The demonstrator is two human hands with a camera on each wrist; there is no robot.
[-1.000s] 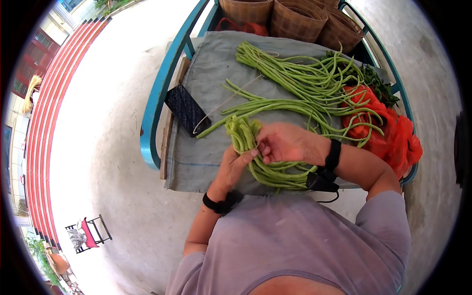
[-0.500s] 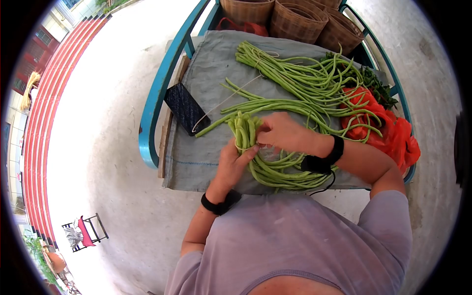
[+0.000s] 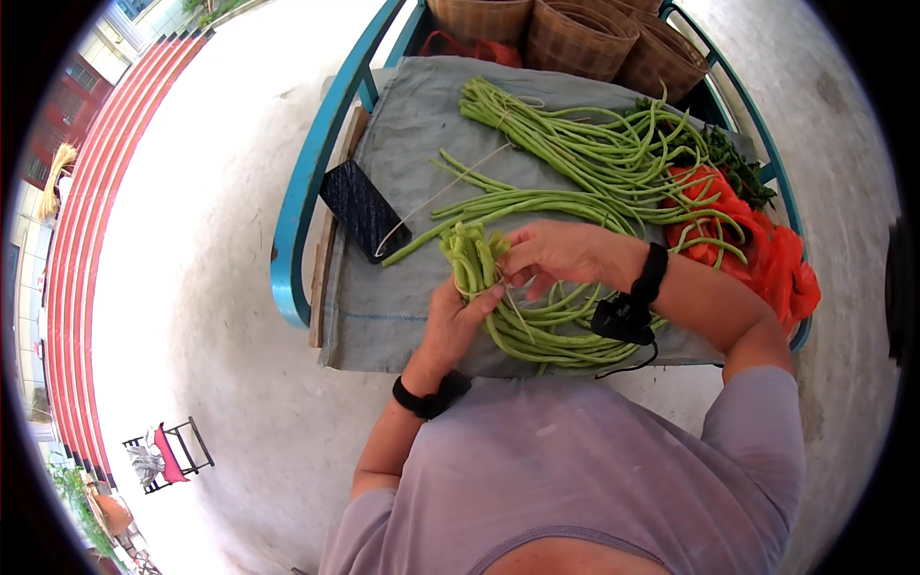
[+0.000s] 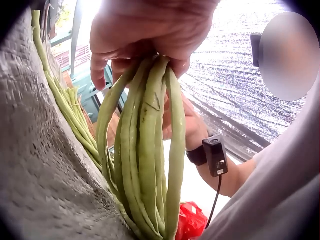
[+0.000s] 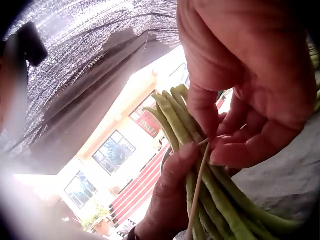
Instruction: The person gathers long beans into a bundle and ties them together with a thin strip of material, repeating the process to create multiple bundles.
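Observation:
My left hand point(image 3: 448, 324) grips a bundle of green long beans point(image 3: 551, 345) near its upper end, thumb across the front. In the left wrist view the beans point(image 4: 145, 150) hang down from the fingers in a loose cluster. At the bundle's neck, my right hand point(image 3: 570, 257) pinches a thin pale string point(image 5: 198, 185) between thumb and fingertips. One end of the string trails down over the beans in the right wrist view. The left thumb point(image 5: 172, 170) presses the beans right beside the string.
A larger tied bunch of long beans point(image 3: 537, 134) and several loose ones lie on the grey cloth point(image 3: 383, 335). Another string crosses near a dark phone-like slab point(image 3: 364, 213). Red plastic bags point(image 3: 767, 259) lie right, wicker baskets point(image 3: 585, 43) behind, a blue rail point(image 3: 311, 182) left.
My right hand lifted away from the bundle's neck, then came back close to it, with string now showing over the beans. The left hand keeps its grip, the bundle shifting slightly.

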